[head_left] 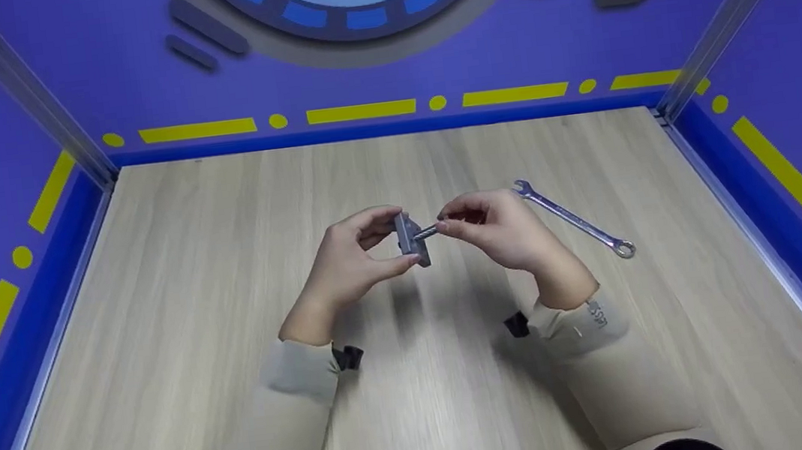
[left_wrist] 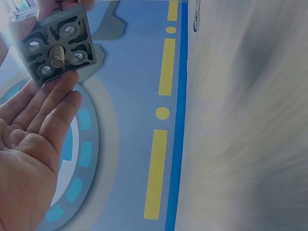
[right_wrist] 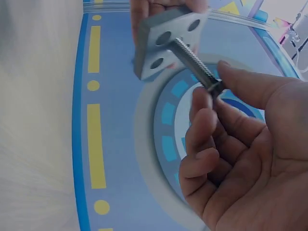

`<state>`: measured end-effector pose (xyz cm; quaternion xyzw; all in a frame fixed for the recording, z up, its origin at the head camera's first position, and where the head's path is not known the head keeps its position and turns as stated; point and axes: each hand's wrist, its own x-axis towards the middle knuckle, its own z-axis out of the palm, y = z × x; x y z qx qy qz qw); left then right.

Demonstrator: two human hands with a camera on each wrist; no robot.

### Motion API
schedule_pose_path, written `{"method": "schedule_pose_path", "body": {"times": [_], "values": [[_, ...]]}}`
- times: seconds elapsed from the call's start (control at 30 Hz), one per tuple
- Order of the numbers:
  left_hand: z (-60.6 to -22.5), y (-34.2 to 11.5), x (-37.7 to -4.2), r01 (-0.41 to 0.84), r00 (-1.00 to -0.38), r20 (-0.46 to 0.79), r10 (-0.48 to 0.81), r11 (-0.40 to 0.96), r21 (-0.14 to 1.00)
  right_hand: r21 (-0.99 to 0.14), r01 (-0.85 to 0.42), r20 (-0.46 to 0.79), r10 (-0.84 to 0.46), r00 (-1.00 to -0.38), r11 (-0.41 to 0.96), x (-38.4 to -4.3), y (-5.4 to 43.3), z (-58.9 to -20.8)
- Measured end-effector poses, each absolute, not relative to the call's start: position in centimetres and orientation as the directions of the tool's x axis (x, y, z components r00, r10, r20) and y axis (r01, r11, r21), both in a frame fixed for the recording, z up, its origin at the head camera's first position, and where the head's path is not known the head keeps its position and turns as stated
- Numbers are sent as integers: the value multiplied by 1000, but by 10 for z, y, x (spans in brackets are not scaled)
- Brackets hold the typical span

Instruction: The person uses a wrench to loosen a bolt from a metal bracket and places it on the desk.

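Observation:
My left hand (head_left: 342,260) grips a grey square plate (head_left: 403,234) by its edges, between thumb and fingers, above the table. Several round holes lie near the corners of the plate (left_wrist: 73,44), and its ribbed side shows in the left wrist view. A threaded bolt (right_wrist: 195,60) runs through the plate's middle; its tip pokes out on the ribbed side. My right hand (head_left: 503,228) pinches the bolt's head between thumb and fingertips. Most of the shank stands out between plate and fingers.
A combination wrench (head_left: 574,220) lies aslant on the wood-grain table (head_left: 192,317), right of my right hand. Blue walls with yellow marks (head_left: 362,112) enclose the table at the back and both sides.

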<state>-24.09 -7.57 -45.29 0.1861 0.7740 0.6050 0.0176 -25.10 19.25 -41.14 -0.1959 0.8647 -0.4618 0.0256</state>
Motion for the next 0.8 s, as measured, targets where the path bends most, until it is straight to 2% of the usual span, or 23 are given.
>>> {"method": "schedule_pose_path", "body": {"times": [0.23, 0.37, 0.47, 0.63, 0.7, 0.8], "values": [[-452, -76, -240, 265, -931, 203, 303, 182, 947, -759, -457, 278, -404, -872, 464, -248, 194, -409], [-452, -76, -240, 259, -932, 200, 301, 173, 950, -754, -481, 302, -414, -859, 448, -247, 195, -408], [-451, -76, -240, 261, -932, 200, 303, 178, 949, -773, -430, 261, -385, -885, 466, -247, 195, -408], [-449, -74, -238, 278, -926, 210, 313, 190, 942, -807, -245, 103, -281, -954, 538, -249, 193, -410], [-450, -73, -238, 283, -925, 212, 315, 198, 939, -815, -190, 45, -267, -963, 547, -249, 193, -411], [-451, -74, -238, 287, -924, 213, 319, 205, 936, -816, -178, 15, -287, -958, 550, -249, 193, -410]]}}
